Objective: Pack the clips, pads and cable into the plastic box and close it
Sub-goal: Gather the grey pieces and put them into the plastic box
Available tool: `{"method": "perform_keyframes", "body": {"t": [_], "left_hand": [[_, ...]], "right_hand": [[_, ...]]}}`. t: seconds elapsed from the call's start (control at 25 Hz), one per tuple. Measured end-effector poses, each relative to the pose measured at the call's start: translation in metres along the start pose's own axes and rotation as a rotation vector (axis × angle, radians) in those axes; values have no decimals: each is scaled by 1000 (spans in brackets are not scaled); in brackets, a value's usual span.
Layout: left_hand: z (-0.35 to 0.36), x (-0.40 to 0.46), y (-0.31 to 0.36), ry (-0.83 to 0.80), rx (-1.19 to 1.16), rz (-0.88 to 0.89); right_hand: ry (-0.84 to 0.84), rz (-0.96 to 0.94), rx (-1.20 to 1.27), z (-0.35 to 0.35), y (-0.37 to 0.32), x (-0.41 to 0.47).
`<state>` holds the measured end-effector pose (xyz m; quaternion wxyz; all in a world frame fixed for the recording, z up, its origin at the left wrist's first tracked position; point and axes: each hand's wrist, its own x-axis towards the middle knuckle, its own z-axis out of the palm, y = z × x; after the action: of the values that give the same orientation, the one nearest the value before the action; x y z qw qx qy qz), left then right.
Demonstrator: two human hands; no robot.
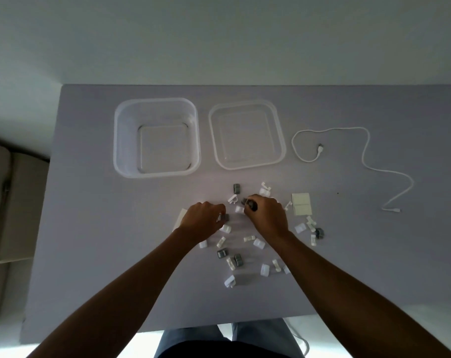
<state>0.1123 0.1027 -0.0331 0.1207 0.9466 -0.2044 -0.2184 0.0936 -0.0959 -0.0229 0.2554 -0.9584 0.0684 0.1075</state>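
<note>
The clear plastic box (121, 140) stands open and empty at the back of the table, its lid (280, 140) lying beside it on the right. A white cable (366, 151) snakes across the right side. Several white and grey clips (236, 259) lie scattered in the middle. A pale pad (301, 204) lies right of my hands, and another pad (180, 218) shows partly under my left hand. My left hand (202, 219) pinches a grey clip (224, 217). My right hand (267, 215) closes on a grey clip (247, 202).
The grey table's (90, 228) front edge runs just above my lap. A beige cushioned seat (5, 197) stands to the left of the table. A plain wall rises behind the far edge.
</note>
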Motion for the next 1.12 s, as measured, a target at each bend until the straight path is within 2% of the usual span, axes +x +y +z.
{"method": "perform_keyframes", "body": {"t": [0.2, 0.36, 0.48, 0.72, 0.92, 1.12], "left_hand": [[1, 3, 2, -38, 58, 33], [1, 9, 3, -98, 158, 53], [0, 9, -2, -79, 176, 51], [-5, 2, -16, -51, 42, -27], [-39, -6, -29, 128, -225, -158], [-91, -9, -70, 312, -307, -301]], "right_hand": [[46, 38, 34, -1, -8, 12], [18, -36, 49, -2, -15, 28], [-7, -70, 89, -1, -21, 41], [-42, 3, 15, 9, -33, 57], [-135, -33, -27, 15, -38, 59], [-171, -34, -55, 17, -41, 71]]}}
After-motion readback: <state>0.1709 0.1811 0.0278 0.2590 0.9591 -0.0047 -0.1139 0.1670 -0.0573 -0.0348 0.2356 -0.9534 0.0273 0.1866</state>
